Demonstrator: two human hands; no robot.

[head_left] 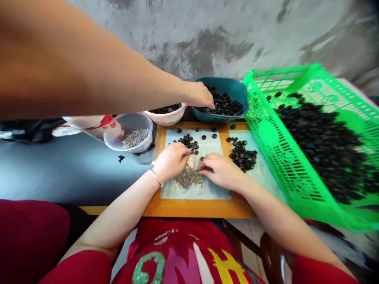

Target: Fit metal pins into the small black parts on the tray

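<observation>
One heap of silvery metal pins [186, 177] and two piles of round black pieces [243, 157], uncountable, lie on the orange-edged desk [195, 209]. Left hand [168, 161] at the left pile, right hand [222, 170] beside the pins; both grips narrow, contents cannot be told. One round pink bowl [169, 118] part-hidden by a co-worker's forearm [133, 81]; one green plastic crate [269, 136] cut off.

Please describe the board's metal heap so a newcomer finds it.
Left of the green crate is an orange-edged board. On its left pale panel, beside the left hand, lies the metal heap. Its pieces are thin and greyish; the board's other heaps are black.
</observation>
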